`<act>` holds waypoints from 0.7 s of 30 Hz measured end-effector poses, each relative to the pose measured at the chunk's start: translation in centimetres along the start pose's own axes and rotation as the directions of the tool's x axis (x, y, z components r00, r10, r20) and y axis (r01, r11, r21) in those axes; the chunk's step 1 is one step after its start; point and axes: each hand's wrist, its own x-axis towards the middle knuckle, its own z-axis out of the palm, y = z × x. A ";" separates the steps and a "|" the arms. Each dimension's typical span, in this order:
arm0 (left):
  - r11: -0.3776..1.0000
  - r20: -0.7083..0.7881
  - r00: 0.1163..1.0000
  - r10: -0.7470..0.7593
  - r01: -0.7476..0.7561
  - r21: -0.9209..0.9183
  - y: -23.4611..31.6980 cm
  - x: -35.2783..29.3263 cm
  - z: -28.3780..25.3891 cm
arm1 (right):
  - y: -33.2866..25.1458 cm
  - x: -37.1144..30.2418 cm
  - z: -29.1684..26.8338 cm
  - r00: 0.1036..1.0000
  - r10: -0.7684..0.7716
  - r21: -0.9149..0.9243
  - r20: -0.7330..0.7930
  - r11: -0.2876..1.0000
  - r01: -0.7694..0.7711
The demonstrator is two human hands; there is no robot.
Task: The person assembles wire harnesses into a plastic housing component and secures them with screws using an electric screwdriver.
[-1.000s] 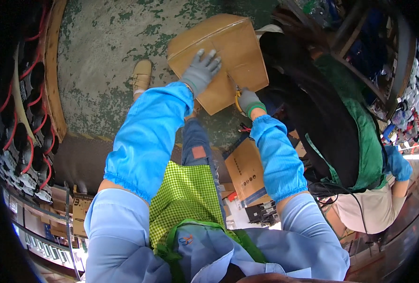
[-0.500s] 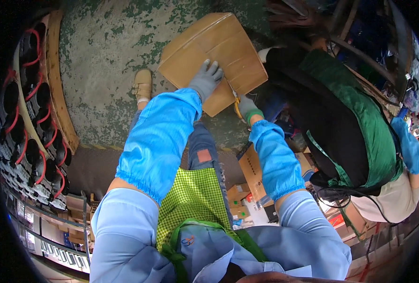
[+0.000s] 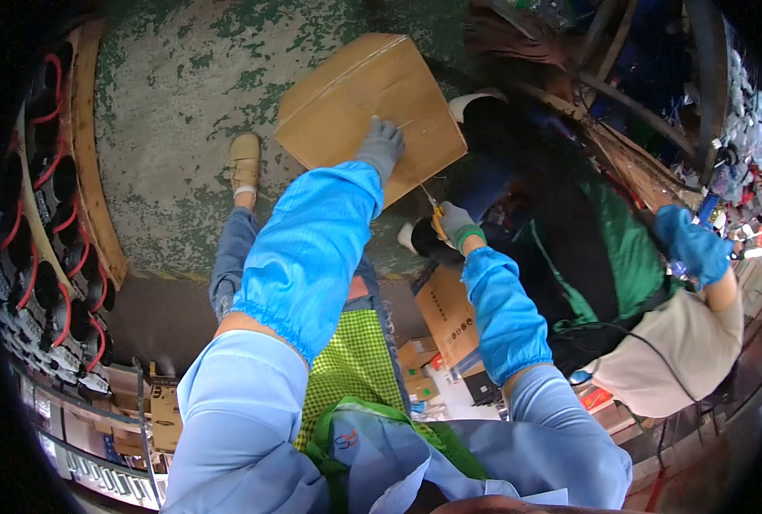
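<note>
A brown cardboard box [image 3: 334,128] is in front of me, tilted, with a taped seam along its upper part. My left hand [image 3: 382,147], in a grey glove, lies on the box with its fingers stretched out. Just off the box's lower right edge, my right hand [image 3: 458,219], gloved in grey with a green cuff, grips yellow-handled scissors [image 3: 438,221]. Their thin blade points up toward the box and appears to end near its edge.
A co-worker in a green apron [image 3: 625,265] bends close on my right, legs near the box. At the left stands a wood-edged rack [image 3: 90,146] of dark round parts with red straps [image 3: 64,291]. Another printed carton [image 3: 450,313] is below my right hand.
The box has shifted slightly left in view. My right hand and the scissors have drawn down from the box's edge. My left hand stays on the box, its fingers closer together.
</note>
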 end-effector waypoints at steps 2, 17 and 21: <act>0.999 0.098 0.995 0.037 -0.037 -0.001 0.2 0.6 -0.9 | 1.1 -0.1 -0.7 0.998 0.016 -0.029 -0.056 0.999 -0.017; 0.951 0.054 0.990 0.129 -0.139 0.276 0.7 -0.6 0.1 | -2.2 4.8 -6.1 0.984 -0.176 -0.554 -0.036 0.823 0.127; 0.996 0.163 0.984 0.069 -0.079 0.053 1.0 -3.6 -0.9 | -4.1 4.9 -8.0 0.977 -0.213 -0.651 0.024 0.738 0.177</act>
